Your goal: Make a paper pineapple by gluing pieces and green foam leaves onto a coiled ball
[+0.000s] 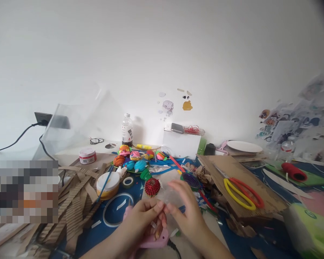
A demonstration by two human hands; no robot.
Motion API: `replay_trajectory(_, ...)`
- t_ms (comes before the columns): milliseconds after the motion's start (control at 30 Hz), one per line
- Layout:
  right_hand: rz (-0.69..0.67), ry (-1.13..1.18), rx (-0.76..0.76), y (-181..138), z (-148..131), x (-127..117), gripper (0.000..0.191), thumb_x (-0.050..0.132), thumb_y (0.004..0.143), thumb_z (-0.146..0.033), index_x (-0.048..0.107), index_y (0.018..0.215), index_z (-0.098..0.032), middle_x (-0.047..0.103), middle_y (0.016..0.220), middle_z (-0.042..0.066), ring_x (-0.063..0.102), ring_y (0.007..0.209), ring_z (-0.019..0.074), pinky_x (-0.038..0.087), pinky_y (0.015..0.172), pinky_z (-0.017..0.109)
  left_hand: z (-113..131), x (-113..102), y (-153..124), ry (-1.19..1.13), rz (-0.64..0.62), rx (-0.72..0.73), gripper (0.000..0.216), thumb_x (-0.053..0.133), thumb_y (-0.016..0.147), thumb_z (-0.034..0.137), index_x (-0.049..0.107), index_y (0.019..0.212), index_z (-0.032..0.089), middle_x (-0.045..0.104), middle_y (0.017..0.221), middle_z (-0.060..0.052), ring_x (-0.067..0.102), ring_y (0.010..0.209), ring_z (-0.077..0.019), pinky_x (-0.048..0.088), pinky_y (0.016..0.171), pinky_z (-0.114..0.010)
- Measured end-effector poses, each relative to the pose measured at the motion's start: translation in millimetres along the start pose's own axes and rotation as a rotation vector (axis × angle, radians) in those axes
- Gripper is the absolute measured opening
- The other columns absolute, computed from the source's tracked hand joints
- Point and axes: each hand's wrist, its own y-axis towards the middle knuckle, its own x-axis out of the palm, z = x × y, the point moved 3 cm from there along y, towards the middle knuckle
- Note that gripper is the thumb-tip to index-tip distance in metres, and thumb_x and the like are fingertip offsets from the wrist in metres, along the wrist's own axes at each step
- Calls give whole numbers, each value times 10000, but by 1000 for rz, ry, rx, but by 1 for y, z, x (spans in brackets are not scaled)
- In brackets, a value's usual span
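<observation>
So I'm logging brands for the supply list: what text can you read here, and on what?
Nothing reads clearly.
Bottle: dark characters on its white label, too blurred to read.
Red-lidded jar: label print too small.
Green pack: round mark, unreadable.
Wall stickers: no legible words.

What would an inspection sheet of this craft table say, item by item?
Surface: blue table, mostly covered.
Job's things: pink glue gun beneath the left hand; red paper ball just beyond.
Clutter: cardboard strips, scissors, tape roll, bottle.
Fingers: left hand and right hand meet at the fingertips; grip too blurred to tell.
Cables: black cable at far left.
Surroundings: white wall, stickers.
</observation>
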Motion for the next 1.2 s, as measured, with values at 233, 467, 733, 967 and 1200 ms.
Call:
replay_trajectory(233, -82, -29, 17, 0, 2, 5, 384, 370, 935, -374, 524, 631, -197, 532, 588, -5, 510, 579, 141, 359, 531, 241, 5, 0, -4, 175, 32, 40, 471, 603, 656, 611, 576, 604, 143, 530, 416, 17, 373, 334, -49, 211, 356, -168)
replay_trajectory(467, -36, -320, 45, 2, 20, 0, 360, 347, 939, -346, 514, 656, -199, 547, 610, 14, 521, 584, 164, 352, 528, 252, 13, -1, -8, 10, 111, 44, 391, 593, 712, 524, 522, 589, 160, 389, 350, 73, 201, 321, -26, 74, 365, -196)
replay_trajectory(733, -115, 170, 198, -3, 16, 9, 300, 493, 868, -314, 490, 1156, -229, 605, 1068, 70, 594, 851, 179, 480, 733, 283, 11, 0, -7, -215, -68, 7, 328, 557, 768, 447, 475, 614, 169, 383, 404, 78, 202, 323, -23, 104, 379, -193)
replay_trajectory(967, -36, 182, 399, -1, 23, 10, 226, 423, 866, -303, 622, 899, -201, 661, 843, 55, 602, 768, 202, 467, 706, 313, 7, 4, -7, -228, -131, 35, 319, 536, 804, 453, 494, 684, 159, 429, 512, 62, 230, 370, -21, 128, 412, -195)
replay_trajectory(1200, 371, 48, 580, -3, 42, -16, 314, 363, 876, -400, 599, 903, -196, 627, 842, 79, 572, 764, 229, 456, 641, 330, 14, 1, -6, -356, -135, 92, 324, 500, 835, 437, 501, 662, 164, 404, 526, 61, 236, 381, -32, 176, 412, -194)
